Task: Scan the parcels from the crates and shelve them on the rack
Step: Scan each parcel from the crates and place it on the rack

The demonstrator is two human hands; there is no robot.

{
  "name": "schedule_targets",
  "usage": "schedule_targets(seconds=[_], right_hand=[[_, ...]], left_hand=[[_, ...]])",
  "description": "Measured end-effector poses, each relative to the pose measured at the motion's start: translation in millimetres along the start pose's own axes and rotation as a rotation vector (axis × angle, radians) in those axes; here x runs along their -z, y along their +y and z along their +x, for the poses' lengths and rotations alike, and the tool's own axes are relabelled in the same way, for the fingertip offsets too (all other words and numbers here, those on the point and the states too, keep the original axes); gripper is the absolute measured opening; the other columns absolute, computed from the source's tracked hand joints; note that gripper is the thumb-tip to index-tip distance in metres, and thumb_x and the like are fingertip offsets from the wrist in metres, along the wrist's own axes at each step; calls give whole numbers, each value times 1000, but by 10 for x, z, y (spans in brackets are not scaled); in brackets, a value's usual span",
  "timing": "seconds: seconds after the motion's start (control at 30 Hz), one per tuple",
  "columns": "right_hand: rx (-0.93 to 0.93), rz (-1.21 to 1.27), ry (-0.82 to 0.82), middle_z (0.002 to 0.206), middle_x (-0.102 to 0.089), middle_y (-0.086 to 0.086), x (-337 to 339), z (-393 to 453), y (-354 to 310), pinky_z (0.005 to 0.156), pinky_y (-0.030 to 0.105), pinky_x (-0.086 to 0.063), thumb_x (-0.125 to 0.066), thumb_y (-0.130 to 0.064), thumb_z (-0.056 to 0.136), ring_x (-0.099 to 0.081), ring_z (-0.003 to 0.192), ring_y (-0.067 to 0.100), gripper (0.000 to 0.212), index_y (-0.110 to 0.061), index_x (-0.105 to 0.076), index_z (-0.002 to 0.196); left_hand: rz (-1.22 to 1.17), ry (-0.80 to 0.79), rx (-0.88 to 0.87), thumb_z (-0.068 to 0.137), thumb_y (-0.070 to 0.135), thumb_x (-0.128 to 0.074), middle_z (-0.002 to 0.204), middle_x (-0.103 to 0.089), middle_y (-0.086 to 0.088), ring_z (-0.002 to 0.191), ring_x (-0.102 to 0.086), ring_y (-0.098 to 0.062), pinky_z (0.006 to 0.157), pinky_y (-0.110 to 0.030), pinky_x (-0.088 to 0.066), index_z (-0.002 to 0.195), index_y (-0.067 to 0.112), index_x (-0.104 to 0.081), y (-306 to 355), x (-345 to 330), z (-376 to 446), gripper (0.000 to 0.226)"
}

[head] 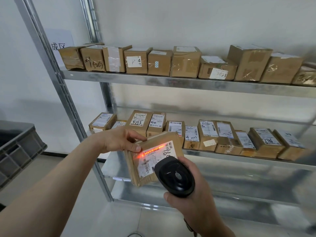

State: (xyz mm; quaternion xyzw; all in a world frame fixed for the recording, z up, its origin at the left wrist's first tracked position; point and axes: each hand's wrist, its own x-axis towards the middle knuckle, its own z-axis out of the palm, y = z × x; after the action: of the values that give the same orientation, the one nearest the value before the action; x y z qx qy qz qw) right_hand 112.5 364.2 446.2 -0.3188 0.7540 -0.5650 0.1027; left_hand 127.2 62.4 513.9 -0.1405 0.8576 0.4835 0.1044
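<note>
A big metal rack (171, 82) stood against a white wall and filled most of the view. Its top shelf held a long row of brown cardboard boxes (171, 63), standing side by side, and some of them were touching. The shelf below held another row of smaller parcels (222, 137) with white labels facing up. The lowest shelves looked bare and shiny.

On the left side, partly out of the picture, sat a dark gray crate (18, 147). A white paper sign (59, 41) with writing hung on the wall behind the rack's post.

In front of the rack, the person held up one flat brown parcel (153, 158). It was tilted, with its white label turned toward the person. The left hand (119, 139) gripped the parcel's top left corner, thumb on the front and fingers curled over the top edge.

The right hand (193, 199) was wrapped around a black scanner (174, 177), just below the parcel. The scanner covered the parcel's lower right corner and pointed at it.

A bright red line of light (152, 150) lay across the barcode on the label.
</note>
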Motion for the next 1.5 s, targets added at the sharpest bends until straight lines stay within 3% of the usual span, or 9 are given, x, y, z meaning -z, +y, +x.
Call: schedule_targets(seconds=[0.33, 0.43, 0.57, 0.7, 0.87, 1.07, 1.3, 1.4, 1.5], right_hand=[[-50, 143, 14, 114, -65, -37, 1005, 92, 311, 85, 0, -42, -91, -5, 57, -62, 109, -11, 90, -37, -53, 132], [-70, 176, 13, 109, -67, -37, 1342, 106, 379, 83, 0, -42, -89, 9, 61, -63, 106, -12, 87, -38, -54, 127], [-69, 209, 46, 110, -66, -36, 1716, 90, 510, 83, 0, -42, -86, -12, 53, -62, 107, -12, 85, -40, -54, 127], [-81, 234, 71, 115, -64, -35, 2029, 63, 625, 85, 0, -42, -87, -13, 52, -60, 111, -11, 91, -39, -52, 132], [-132, 249, 88, 113, -59, -41, 2338, 48, 730, 81, -4, -42, -95, -6, 57, -53, 111, -17, 96, -40, -49, 134], [-167, 209, 156, 115, -65, -24, 2473, 49, 783, 83, -1, -44, -93, 1, 63, -54, 109, -16, 90, -37, -53, 134], [-178, 146, 234, 107, -64, -32, 2384, 91, 732, 94, 44, -59, -90, -18, 48, -62, 106, 1, 84, -41, -56, 122], [-185, 96, 279, 108, -69, -22, 2341, 141, 744, 96, 49, -57, -86, -29, 42, -64, 110, 11, 95, -36, -56, 131], [-176, 34, 285, 116, -67, -14, 2281, 179, 735, 104, 41, -53, -91, -13, 53, -61, 116, 11, 91, -27, -55, 136]], left_hand=[[-19, 117, 6, 83, 9, -81, 117, -74, 0, 102, -66, 0, 83, -6, -48, 125, 23, -70, 647, -625, 362, 45], [-89, 180, 1, 74, 17, -89, 114, -75, -3, 113, -67, -20, 98, -25, -52, 121, 26, -72, 842, -830, 463, 51], [-157, 229, -16, 63, 34, -96, 111, -75, -10, 116, -63, -39, 110, -57, -43, 116, 33, -76, 1061, -1104, 609, 56], [-299, 301, -62, 36, 55, -98, 119, -70, -21, 112, -65, -40, 106, -56, -48, 114, 34, -77, 1228, -1445, 723, 83], [-438, 408, -112, 42, 33, -91, 118, -62, -28, 103, -67, -32, 88, -43, -60, 141, 21, -56, 1311, -1978, 852, 105], [-594, 474, -89, 50, 6, -77, 119, -59, -24, 107, -64, -36, 82, -56, -61, 141, 26, -39, 1379, -2474, 1103, 100], [-681, 455, -134, 41, 18, -79, 121, -61, -18, 115, -60, -37, 86, -52, -59, 138, 31, -42, 1338, -2591, 1416, 104], [-681, 453, -138, 46, 12, -79, 118, -61, -18, 113, -62, -35, 92, -55, -57, 125, 41, -46, 1357, -2553, 1499, 90], [-686, 402, -142, 43, 19, -82, 122, -60, -18, 114, -63, -33, 94, -55, -57, 122, 46, -45, 1321, -2477, 1557, 92]])
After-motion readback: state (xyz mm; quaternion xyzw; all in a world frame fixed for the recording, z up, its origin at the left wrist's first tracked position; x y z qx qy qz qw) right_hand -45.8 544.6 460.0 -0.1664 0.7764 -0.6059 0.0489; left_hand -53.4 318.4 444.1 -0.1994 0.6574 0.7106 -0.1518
